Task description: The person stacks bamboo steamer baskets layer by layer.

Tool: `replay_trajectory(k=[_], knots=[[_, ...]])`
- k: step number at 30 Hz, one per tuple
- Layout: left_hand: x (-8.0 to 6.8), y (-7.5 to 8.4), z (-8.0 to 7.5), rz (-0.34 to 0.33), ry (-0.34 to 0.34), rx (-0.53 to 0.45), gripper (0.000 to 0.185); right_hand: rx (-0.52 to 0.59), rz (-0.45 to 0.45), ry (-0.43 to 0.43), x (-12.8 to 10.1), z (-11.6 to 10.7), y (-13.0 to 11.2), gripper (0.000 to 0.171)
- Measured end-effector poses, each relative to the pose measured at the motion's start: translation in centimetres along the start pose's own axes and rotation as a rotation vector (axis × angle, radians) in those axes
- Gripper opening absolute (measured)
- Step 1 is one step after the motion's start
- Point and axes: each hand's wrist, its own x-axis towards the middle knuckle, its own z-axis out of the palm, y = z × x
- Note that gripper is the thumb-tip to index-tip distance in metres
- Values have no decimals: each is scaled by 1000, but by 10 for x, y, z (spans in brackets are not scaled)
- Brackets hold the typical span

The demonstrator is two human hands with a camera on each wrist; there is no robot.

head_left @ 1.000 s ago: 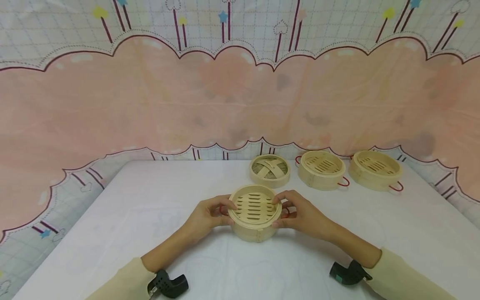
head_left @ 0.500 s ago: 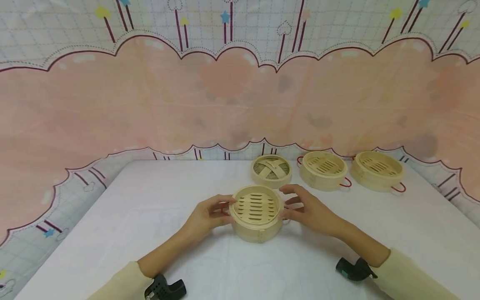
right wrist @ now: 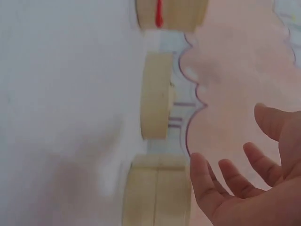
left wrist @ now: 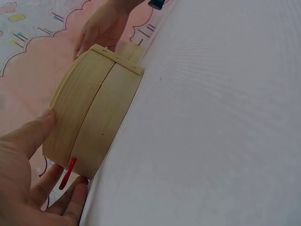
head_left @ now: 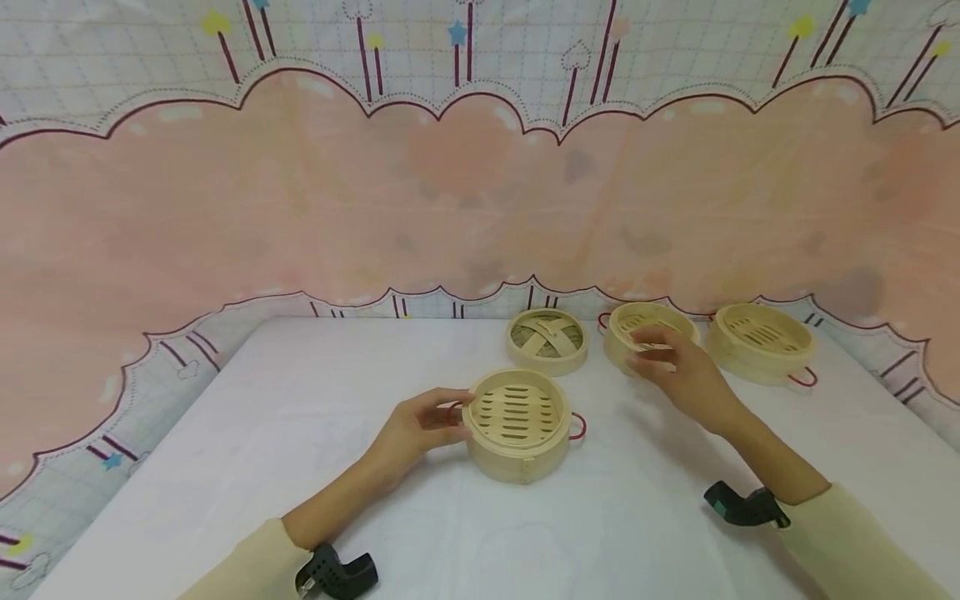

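A round bamboo steamer basket (head_left: 517,462) with a slatted floor and red side handles sits on the white table, in front of me. My left hand (head_left: 416,429) grips its left side; in the left wrist view the thumb is on the upper rim and the fingers are by the red handle (left wrist: 68,173) and lower edge. My right hand (head_left: 690,379) is spread with nothing in it, overlapping the front of a second steamer basket (head_left: 652,315) in the head view. In the right wrist view its fingers (right wrist: 203,176) are apart from the baskets.
Behind the front basket lies a woven bamboo steamer lid (head_left: 546,360). A third steamer basket (head_left: 757,354) with a red handle stands at the back right. A patterned pink cloth (head_left: 337,208) hangs behind the white table (head_left: 315,358).
My right hand has let go of the front basket and moved right and back to the second basket. The left hand keeps its hold.
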Motion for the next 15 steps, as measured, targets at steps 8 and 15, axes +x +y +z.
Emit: replay_trajectory(k=[8,15], knots=[[1,-1,-1,-8,-7,-16,49,-51,49,138,4,-30,17,52],[1,-2,-1,-16,-2,-10,49,-41,93,187,9,-32,34,57]])
